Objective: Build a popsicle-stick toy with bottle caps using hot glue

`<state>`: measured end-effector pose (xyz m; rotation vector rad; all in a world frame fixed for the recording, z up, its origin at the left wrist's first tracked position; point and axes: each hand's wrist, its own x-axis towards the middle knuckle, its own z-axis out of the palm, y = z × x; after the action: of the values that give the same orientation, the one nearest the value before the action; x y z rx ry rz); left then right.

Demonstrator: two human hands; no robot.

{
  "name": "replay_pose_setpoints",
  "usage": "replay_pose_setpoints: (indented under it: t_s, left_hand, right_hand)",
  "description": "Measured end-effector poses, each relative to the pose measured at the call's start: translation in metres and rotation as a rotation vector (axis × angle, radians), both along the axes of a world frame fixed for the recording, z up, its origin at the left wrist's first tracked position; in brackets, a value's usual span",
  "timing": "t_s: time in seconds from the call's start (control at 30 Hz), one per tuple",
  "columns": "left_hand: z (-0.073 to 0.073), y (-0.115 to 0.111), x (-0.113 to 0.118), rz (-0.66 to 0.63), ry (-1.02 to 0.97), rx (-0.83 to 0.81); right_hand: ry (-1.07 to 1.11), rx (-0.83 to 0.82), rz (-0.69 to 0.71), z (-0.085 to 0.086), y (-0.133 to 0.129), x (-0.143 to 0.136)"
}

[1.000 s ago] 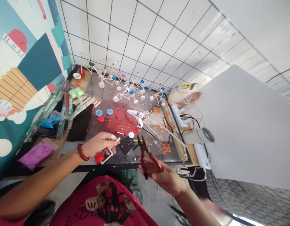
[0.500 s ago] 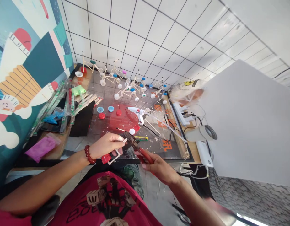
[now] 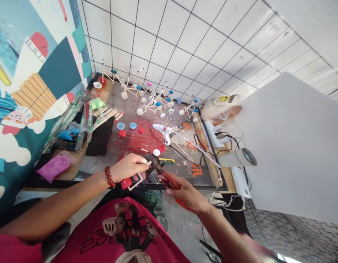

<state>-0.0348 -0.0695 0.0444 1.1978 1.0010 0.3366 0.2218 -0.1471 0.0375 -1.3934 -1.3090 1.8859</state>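
Table (image 3: pixel 210 179) first: stick-and-cap models (image 3: pixel 158 105) stand along its back edge, by the tiled wall. Both hands over the front edge: right hand (image 3: pixel 187 191) wrapped round the handles, left hand (image 3: pixel 130 167) pinching a pale stick frame. Red-handled pliers (image 3: pixel 165 174) angle toward the left fingertips, jaws at the stick end; can't tell if they bite. White glue gun (image 3: pixel 164 131) lies mid-table. Stick frame (image 3: pixel 136 183) sits below the left fingers, red cap (image 3: pixel 126 183) at its lower end
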Motion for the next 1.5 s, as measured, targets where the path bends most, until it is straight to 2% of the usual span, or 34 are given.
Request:
replay_pose_setpoints:
  t_s: [0.2,0.43,0.77,0.93,1.07,1.3,1.5]
  left_hand:
    - [0.004,0.000,-0.001,0.008,0.023,0.021]
    - [0.002,-0.001,-0.001,0.014,0.011,0.014]
    - [-0.003,0.000,-0.001,0.016,0.010,0.036]
    - [0.000,0.000,0.001,0.032,-0.047,-0.001]
    - [0.003,0.000,0.002,0.043,-0.063,-0.011]
    - [0.005,0.000,0.001,0.031,-0.075,-0.089]
    - [0.010,0.000,-0.003,0.061,-0.137,-0.235]
  right_hand:
    - [-0.040,0.059,0.031,0.011,0.003,-0.006]
    - [-0.038,0.096,0.074,0.011,0.005,-0.006]
    - [-0.294,0.316,0.132,0.016,0.007,-0.011]
    - [-0.325,0.376,0.139,0.021,0.011,-0.008]
    - [-0.254,0.315,0.149,0.025,0.012,-0.005]
    - [-0.007,-0.010,0.103,0.023,0.009,0.001]
    - [0.121,-0.082,0.077,0.022,0.008,0.001]
